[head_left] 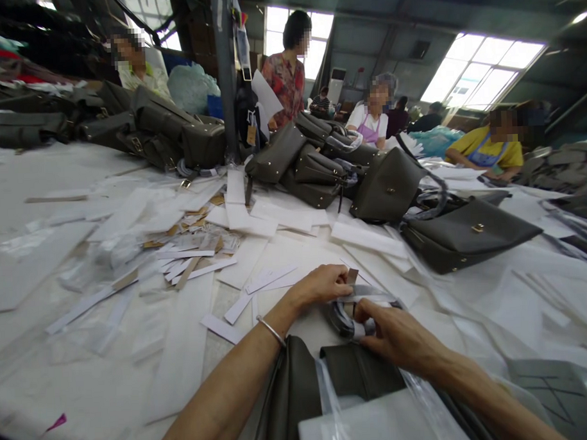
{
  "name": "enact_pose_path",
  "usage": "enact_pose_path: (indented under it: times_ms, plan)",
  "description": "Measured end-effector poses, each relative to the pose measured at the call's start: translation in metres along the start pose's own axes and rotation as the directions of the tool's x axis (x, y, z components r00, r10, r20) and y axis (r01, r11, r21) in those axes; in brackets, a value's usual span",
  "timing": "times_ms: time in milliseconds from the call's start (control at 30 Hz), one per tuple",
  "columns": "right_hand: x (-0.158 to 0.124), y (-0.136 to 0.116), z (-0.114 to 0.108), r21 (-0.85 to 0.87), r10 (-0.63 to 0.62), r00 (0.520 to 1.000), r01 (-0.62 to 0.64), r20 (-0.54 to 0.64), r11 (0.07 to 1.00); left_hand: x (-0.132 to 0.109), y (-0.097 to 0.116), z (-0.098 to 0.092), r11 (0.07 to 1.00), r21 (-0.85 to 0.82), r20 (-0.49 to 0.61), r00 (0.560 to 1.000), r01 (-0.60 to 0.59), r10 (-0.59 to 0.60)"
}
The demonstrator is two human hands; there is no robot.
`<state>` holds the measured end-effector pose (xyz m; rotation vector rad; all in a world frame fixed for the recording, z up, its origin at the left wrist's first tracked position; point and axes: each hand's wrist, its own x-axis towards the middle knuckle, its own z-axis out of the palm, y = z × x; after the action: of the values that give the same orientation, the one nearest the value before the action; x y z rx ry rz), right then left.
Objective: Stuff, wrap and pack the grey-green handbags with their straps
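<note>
A dark olive handbag (304, 386) lies in front of me, partly covered by a white sheet (377, 422) and clear plastic. Its curved handle (342, 319), wrapped in translucent film, stands beyond the bag's top edge. My left hand (324, 284) is closed at the far side of the handle, pinching a short brown strip (353, 275) that pokes out past the fingertips. On the near side, my right hand (396, 335) grips the wrapped handle between thumb and fingers, with the index finger curled into the loop. The fingertips hide part of the handle.
White paper strips (218, 267) and brown card scraps litter the table to the left. More dark handbags (388, 184) are heaped across the back. A metal post (225, 75) rises behind. Several people work beyond, one in a yellow top (510, 153).
</note>
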<state>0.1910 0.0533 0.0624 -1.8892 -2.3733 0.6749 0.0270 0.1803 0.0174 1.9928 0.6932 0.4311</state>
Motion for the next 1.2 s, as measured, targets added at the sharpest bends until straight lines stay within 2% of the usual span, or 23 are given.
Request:
enact_pose_path:
  times_ms: [133,267,500,667,833,933,1000,1067,1133,1200]
  plan:
    - [0.006,-0.001,-0.014,0.05,0.033,0.999,-0.031,-0.038,0.998,-0.002,0.007,-0.002,0.998,-0.057,0.075,0.996,-0.035,0.04]
    - [0.013,-0.006,-0.032,0.129,0.055,0.998,-0.051,-0.028,0.99,-0.004,0.012,-0.008,0.991,-0.116,0.107,0.991,-0.066,0.078]
    - [0.022,-0.001,-0.033,0.189,0.051,0.995,-0.034,-0.086,0.981,-0.006,0.005,-0.019,0.962,-0.271,0.218,0.971,-0.039,0.1]
    - [0.02,0.003,-0.033,0.271,0.067,0.994,-0.04,-0.091,0.962,-0.007,0.005,-0.022,0.985,-0.146,0.202,0.972,-0.087,0.116]
    - [0.02,0.002,-0.034,0.347,0.103,0.99,-0.064,-0.094,0.936,-0.009,0.011,-0.024,0.975,-0.175,0.235,0.956,-0.137,0.176]
    - [0.022,0.004,-0.034,0.365,0.137,0.984,-0.086,-0.117,0.927,-0.01,0.013,-0.024,0.973,-0.188,0.177,0.97,-0.136,0.17]
    - [0.021,0.004,-0.033,0.283,0.139,0.968,-0.077,-0.207,0.956,-0.009,0.011,-0.021,0.974,-0.207,0.109,0.987,-0.096,0.12]
    - [0.019,0.004,-0.032,0.162,0.059,0.93,0.0,-0.362,0.987,-0.007,0.006,-0.018,0.956,-0.291,0.058,0.997,-0.038,0.057]
    - [0.016,0.004,-0.029,0.025,-0.112,0.869,0.142,-0.482,0.99,-0.004,-0.001,-0.014,0.897,-0.441,0.037,0.999,0.02,-0.004]
    - [0.015,0.004,-0.025,-0.129,-0.302,0.812,0.275,-0.5,0.953,-0.001,-0.008,-0.011,0.822,-0.567,0.037,0.999,0.054,-0.04]
